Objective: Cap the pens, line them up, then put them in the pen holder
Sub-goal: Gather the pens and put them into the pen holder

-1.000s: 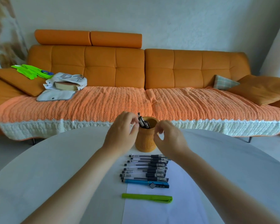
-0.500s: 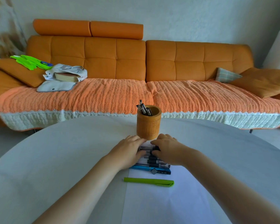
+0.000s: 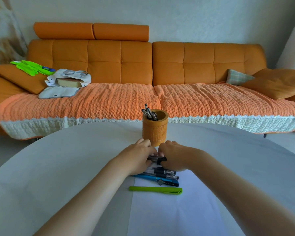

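An orange cylindrical pen holder [image 3: 155,132] stands on the white table [image 3: 58,167] with several capped black pens [image 3: 149,113] sticking out of it. Just in front of it lies a row of black-capped pens [image 3: 162,172], then a blue pen [image 3: 157,179] and a green pen [image 3: 156,190], all on a white sheet [image 3: 160,215]. My left hand [image 3: 137,158] and my right hand [image 3: 174,157] rest on the far end of the row, fingers curled around a bunch of black pens [image 3: 156,159] between them.
Behind the table runs a long orange sofa [image 3: 143,65] with a knitted cover. A white bag with a book [image 3: 68,80], green items [image 3: 32,67] and cushions lie on it. The table's curved far edge is just behind the holder.
Both hands came down from the holder's rim to the row of pens. They have since closed around the far black pens.
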Tool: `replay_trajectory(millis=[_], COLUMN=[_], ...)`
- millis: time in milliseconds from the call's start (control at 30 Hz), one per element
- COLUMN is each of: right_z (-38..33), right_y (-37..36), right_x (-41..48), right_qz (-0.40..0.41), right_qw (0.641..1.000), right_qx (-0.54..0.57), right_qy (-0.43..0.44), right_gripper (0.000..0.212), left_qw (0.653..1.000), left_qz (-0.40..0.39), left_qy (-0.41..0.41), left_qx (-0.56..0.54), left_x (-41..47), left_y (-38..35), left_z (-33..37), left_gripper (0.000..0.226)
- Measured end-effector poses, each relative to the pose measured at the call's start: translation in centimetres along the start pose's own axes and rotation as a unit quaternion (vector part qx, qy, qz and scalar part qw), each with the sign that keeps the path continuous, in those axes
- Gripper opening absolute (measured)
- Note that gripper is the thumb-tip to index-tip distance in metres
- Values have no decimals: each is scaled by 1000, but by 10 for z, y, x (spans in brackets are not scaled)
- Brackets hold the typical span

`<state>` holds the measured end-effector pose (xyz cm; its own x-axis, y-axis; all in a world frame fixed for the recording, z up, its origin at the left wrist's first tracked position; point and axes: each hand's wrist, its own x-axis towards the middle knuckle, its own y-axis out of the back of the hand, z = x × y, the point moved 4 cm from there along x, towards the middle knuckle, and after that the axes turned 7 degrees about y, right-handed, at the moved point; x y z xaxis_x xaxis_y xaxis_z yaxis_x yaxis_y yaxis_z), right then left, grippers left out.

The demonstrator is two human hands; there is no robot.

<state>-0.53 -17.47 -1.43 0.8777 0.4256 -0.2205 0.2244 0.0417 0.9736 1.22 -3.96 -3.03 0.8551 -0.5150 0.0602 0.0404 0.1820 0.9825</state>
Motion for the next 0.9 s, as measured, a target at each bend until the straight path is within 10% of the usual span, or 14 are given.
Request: replay_trajectory(millis=[500, 633, 767, 900], right_z=[15, 32, 33, -4], right_y=[39, 68, 77, 82], right_x=[-15, -28, -33, -27], right_qz=[128, 281, 289, 266], right_qw=[969, 869, 620, 601], right_qx=[213, 406, 726, 742], right_qy=[13, 19, 79, 134], right_gripper=[34, 45, 65, 30], left_qw=[994, 980, 947, 929], left_qz=[-19, -21, -7, 14], left_qy=[28, 37, 53, -6], left_qx=[-102, -193, -317, -369], left_x=[-2, -3, -5, -6], left_y=[21, 43, 69, 85], left_z=[4, 6, 13, 37], left_gripper=[5, 25, 41, 51])
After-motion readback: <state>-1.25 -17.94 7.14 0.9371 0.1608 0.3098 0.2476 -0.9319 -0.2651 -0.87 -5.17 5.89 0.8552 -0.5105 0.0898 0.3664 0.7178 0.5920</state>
